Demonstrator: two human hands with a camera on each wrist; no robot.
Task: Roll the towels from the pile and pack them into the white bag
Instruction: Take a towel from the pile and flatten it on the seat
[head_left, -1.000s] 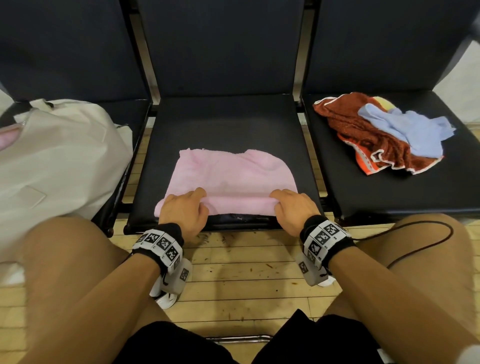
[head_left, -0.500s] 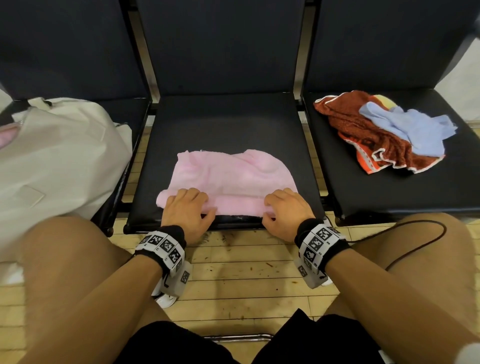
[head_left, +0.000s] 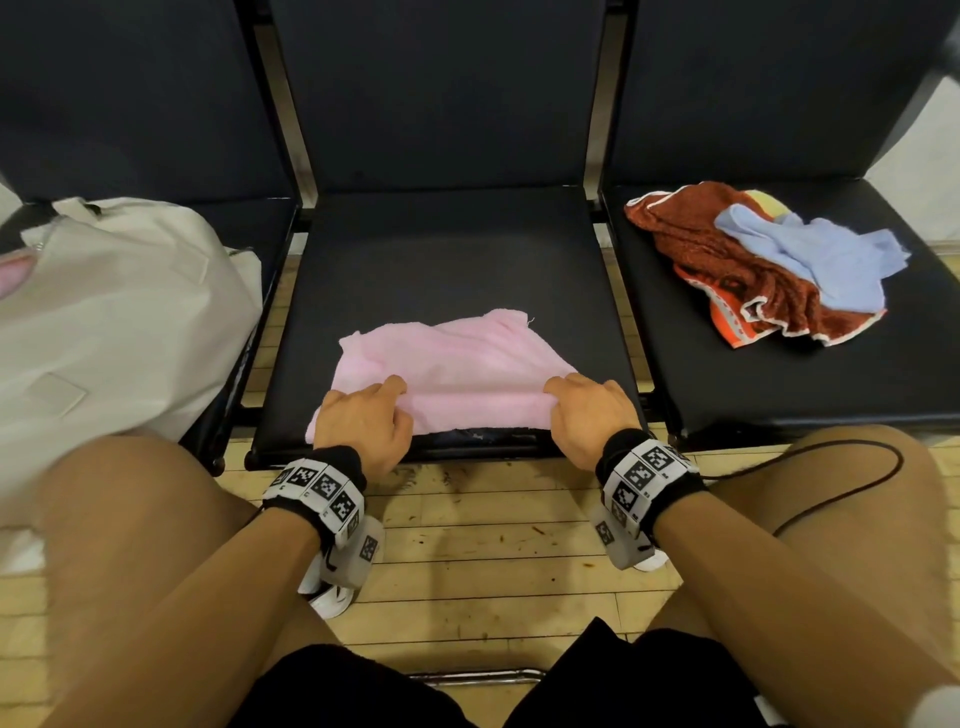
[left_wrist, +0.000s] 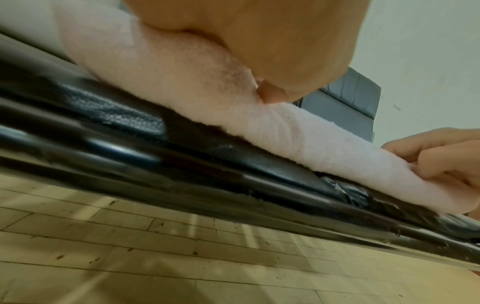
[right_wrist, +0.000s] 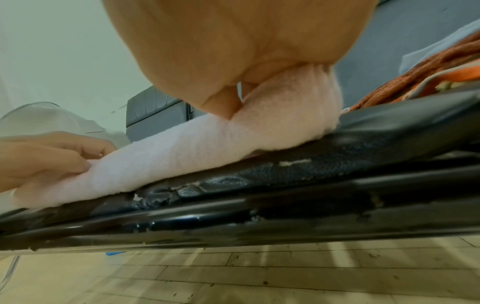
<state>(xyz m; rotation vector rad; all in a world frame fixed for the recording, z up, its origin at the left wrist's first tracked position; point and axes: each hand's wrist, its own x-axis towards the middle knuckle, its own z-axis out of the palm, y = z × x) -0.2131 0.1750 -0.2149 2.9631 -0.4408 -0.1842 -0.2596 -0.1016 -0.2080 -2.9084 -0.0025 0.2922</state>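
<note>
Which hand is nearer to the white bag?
Left. The left hand grips the pink towel at its end toward the bag, which lies on the next seat. The right hand grips the towel's other end, farther away.

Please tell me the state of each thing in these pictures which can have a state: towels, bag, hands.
pink towel: on the middle seat, near edge rolled, far part flat.
left hand: grips the roll's left end.
right hand: grips the roll's right end.
white bag: on the left seat, something pink at its mouth.
brown towel: crumpled in the pile, right seat.
blue towel: crumpled, on top of the brown towel.
</note>
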